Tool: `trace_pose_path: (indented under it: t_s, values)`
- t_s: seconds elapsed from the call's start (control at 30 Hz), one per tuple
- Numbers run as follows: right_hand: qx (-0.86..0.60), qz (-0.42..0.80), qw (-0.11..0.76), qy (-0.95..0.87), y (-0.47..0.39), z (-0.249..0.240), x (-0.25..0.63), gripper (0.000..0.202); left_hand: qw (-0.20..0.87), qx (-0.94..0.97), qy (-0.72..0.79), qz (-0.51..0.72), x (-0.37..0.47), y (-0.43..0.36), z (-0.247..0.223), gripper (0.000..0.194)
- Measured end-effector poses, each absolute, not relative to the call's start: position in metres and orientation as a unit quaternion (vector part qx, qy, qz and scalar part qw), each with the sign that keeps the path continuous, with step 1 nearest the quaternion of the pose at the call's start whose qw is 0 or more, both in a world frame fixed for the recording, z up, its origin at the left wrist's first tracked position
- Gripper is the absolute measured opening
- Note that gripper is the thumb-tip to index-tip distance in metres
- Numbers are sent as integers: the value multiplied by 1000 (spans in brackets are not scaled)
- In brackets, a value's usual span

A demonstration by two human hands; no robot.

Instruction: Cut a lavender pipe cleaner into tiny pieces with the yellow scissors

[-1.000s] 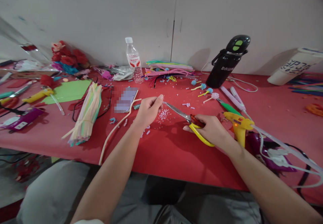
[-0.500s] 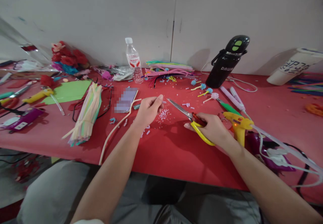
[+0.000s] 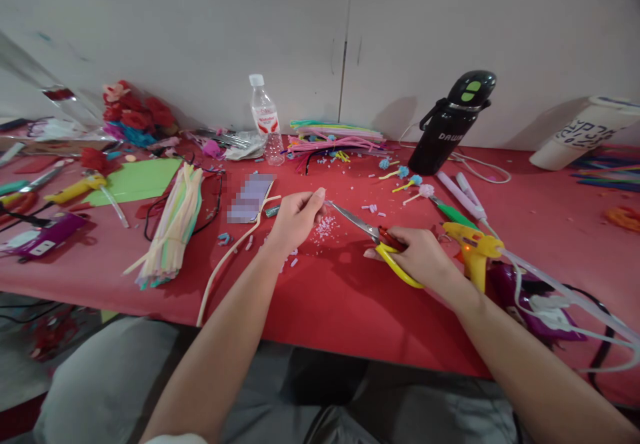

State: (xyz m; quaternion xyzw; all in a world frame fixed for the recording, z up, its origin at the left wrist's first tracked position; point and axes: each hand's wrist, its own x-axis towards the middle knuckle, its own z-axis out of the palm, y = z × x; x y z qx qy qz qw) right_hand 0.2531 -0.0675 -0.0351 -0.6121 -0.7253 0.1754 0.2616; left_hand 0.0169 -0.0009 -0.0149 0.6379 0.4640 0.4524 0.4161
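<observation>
My right hand (image 3: 417,254) grips yellow-handled scissors (image 3: 357,221), their blades pointing left. The blade tips are at the fingertips of my left hand (image 3: 301,216), which are pinched on a tiny pale purple piece (image 3: 327,203); most of it is hidden by the fingers. Small purple clippings (image 3: 326,229) lie in a heap on the red table (image 3: 340,311) below the blades. Short purple pieces (image 3: 370,209) are scattered behind the scissors, and others lie beside my left wrist.
A bundle of pale fuzzy sticks (image 3: 173,227) and a blurred phone (image 3: 250,197) lie left. Behind are a plastic bottle (image 3: 267,124) and coloured stems (image 3: 335,141). A black flask (image 3: 445,127) and a yellow glue gun (image 3: 473,247) with cords stand right.
The scissors and my right hand have moved slightly left, bringing the blade tips to my left fingertips. The blades look more closed. My left hand has barely shifted.
</observation>
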Motion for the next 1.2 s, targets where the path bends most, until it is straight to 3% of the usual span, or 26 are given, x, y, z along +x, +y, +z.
trace_pose_path:
  t_s: [0.73,1.2]
  values:
    - [-616,167,271,-720,-68,-32,253,54,372,695,443,429,13,1,-13,45]
    - [-608,209,253,-723,-70,-32,255,55,266,769,415,407,9,0,-11,31]
